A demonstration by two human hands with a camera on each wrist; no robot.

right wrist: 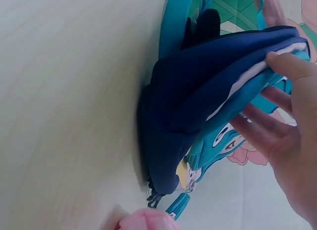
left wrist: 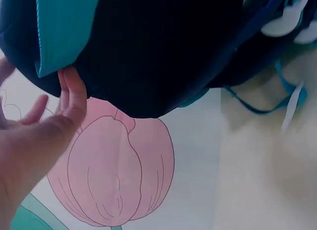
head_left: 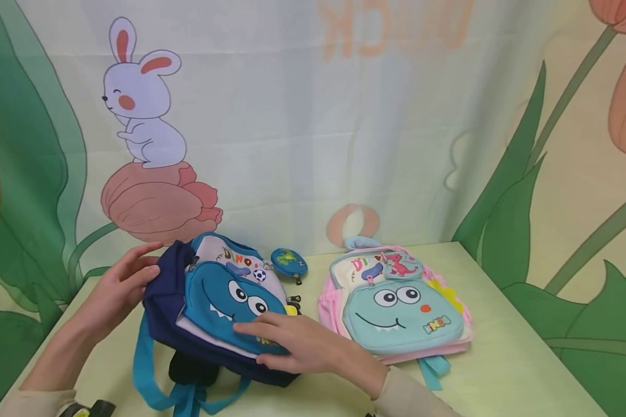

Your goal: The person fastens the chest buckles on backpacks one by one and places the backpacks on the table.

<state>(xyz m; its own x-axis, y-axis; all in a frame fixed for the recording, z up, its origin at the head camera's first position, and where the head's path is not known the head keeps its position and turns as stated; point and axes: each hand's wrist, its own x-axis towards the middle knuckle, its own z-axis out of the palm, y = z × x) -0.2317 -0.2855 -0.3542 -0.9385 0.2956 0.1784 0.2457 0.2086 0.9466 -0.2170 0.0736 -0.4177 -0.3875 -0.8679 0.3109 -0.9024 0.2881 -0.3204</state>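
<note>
A blue backpack (head_left: 229, 310) with a dinosaur face lies tilted on the table, its navy side to the left. My left hand (head_left: 127, 281) touches that side, its fingers loosely bent; in the left wrist view the fingertips (left wrist: 71, 88) meet the bag beside a teal strap (left wrist: 67, 31). Across the front pocket lies my right hand (head_left: 305, 341), fingers spread. In the right wrist view its thumb (right wrist: 287, 64) presses on the white trim. A round blue dinosaur pouch (head_left: 289, 263) lies by the bag's upper right.
On the right lies a pink and mint dinosaur backpack (head_left: 404, 318) with a red dinosaur pouch (head_left: 403, 264). Teal straps (head_left: 146, 365) and a black piece (head_left: 193, 369) lie at the blue bag's near side. A printed curtain (head_left: 271, 127) stands behind the pale table (head_left: 516, 347).
</note>
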